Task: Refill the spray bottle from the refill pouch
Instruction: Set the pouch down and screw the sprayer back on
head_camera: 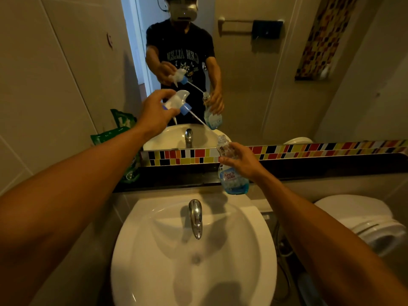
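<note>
Above sink (136, 239): left fingers (170, 112) clamped on sprayer head (176, 101); right fingers (227, 161) wrapped round spray bottle (233, 180).

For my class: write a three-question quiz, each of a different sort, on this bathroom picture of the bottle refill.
1. True or false: the spray head is screwed onto the bottle.
2. The green refill pouch is: A) in the sink; B) on the ledge by the left wall; C) in the right hand.
3. Fill in: the left hand holds the ____.

Key
1. False: it is off, its tube clear of the neck.
2. B.
3. Spray head.
</note>
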`<state>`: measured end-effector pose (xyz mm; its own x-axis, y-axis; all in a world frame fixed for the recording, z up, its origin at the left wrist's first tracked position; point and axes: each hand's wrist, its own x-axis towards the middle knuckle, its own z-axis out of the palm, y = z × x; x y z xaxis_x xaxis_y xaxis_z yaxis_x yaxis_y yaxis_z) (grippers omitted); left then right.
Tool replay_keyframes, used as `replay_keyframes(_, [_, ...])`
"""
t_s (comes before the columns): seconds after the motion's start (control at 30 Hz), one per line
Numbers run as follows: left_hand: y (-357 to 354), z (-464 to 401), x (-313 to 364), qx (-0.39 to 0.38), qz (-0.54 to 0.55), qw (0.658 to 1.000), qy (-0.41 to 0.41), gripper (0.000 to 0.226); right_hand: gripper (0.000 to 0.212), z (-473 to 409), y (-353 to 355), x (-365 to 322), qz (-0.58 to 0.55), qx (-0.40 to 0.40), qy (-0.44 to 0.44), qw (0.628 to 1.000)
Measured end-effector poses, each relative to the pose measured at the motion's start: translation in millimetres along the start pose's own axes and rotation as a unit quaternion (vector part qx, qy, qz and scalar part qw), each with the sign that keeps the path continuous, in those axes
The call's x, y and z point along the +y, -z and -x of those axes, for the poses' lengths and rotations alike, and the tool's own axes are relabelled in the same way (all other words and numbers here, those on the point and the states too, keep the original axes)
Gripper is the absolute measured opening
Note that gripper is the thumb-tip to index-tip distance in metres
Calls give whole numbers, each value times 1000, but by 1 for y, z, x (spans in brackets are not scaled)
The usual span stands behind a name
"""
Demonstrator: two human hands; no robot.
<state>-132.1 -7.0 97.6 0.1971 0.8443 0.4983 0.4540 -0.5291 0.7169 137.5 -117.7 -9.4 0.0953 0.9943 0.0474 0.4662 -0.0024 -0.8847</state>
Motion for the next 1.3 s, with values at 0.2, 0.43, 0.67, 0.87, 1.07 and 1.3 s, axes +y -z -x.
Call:
replay_keyframes(0.2, [-24,12,17,-58,37,997,-20,53,68,-7,-12,-12,-6,-13,11,1000])
replay_keyframes(0.43, [-40,24,13,-106,80,991,-4,54,56,-14,-22,-24,-14,-26,43,999])
replay_keyframes(0.67, [-38,29,0,-151,119,981,27,52,51,-18,-28,-23,-7,-56,31,998])
replay_keyframes(0.87, [-42,38,1,-119,135,983,43,53,56,-18,-35,-27,-33,-74,17,997])
replay_keyframes(1.07, [-45,40,1,-56,122,990,40,52,58,-22,-42,-37,-35,-92,18,995])
replay_keyframes(1.3, [-39,39,-4,-84,115,989,39,50,57,-22,-44,-41,-32,-101,16,994])
